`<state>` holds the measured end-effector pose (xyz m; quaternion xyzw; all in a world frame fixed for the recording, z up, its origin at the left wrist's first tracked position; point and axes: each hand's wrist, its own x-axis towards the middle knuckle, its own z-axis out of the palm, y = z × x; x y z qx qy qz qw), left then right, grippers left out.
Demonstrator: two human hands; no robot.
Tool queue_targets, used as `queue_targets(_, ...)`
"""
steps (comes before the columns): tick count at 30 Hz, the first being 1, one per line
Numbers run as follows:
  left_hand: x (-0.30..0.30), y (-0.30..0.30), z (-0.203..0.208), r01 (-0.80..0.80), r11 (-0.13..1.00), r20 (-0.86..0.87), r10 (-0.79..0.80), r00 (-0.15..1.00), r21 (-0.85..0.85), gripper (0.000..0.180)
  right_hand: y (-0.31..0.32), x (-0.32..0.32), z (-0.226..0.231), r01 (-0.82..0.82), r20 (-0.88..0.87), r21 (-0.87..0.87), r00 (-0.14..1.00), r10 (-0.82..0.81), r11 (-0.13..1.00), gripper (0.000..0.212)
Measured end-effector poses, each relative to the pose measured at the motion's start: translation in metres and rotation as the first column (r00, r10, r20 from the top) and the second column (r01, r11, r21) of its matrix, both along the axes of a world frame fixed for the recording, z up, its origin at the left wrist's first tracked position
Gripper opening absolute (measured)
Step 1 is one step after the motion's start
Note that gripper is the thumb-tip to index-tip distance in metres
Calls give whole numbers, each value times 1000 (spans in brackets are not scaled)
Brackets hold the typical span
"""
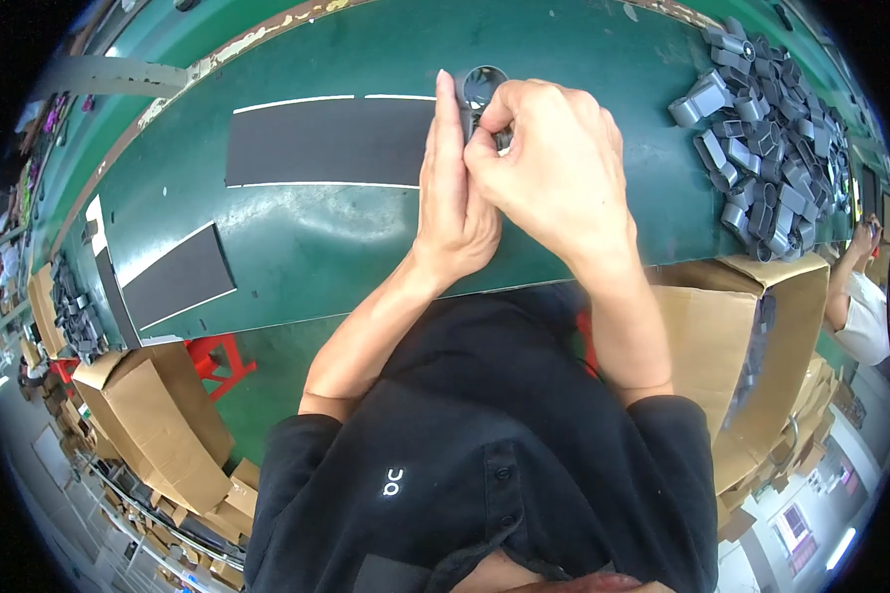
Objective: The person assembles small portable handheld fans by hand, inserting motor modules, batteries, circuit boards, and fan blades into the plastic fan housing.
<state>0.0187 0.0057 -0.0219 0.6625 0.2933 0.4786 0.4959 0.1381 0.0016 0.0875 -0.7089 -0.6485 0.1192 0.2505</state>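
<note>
My left hand (454, 203) stands on edge with its fingers straight and together, at the right end of a long black sheet (326, 143) with pale edges. Right beside it, my right hand (554, 148) is closed, thumb and forefinger pinched together. Just beyond the fingertips shows a dark grey plastic piece (468, 91) with a round rim and a hollow middle. My hands cover its near part, so I cannot make out what the pinch holds. The sheet lies flat on the green tabletop (336, 242).
A heap of grey plastic pieces (766, 148) covers the table's right end. At the left lie a smaller black sheet (181, 275) and more dark pieces (74, 306). Cardboard boxes (153, 425) stand below the near edge on both sides. Another person (860, 296) is at far right.
</note>
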Motion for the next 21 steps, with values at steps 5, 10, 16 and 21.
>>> queue_targets(5,5,4,10,-53,998,-31,54,998,38,76,-1,-4,-8,46,10,29,999,-46,999,10)
queue_targets(10,-3,15,42,301,764,462,-4,887,-571,73,-8,7,-4,-54,-260,163,961,96,985,19)
queue_targets(16,-6,18,57,393,742,552,-37,833,-543,83,-22,-11,-12,-42,-99,389,991,87,920,22)
queue_targets(21,-7,16,63,430,736,581,-60,812,-524,87,-24,-7,-7,19,-242,508,963,122,861,67)
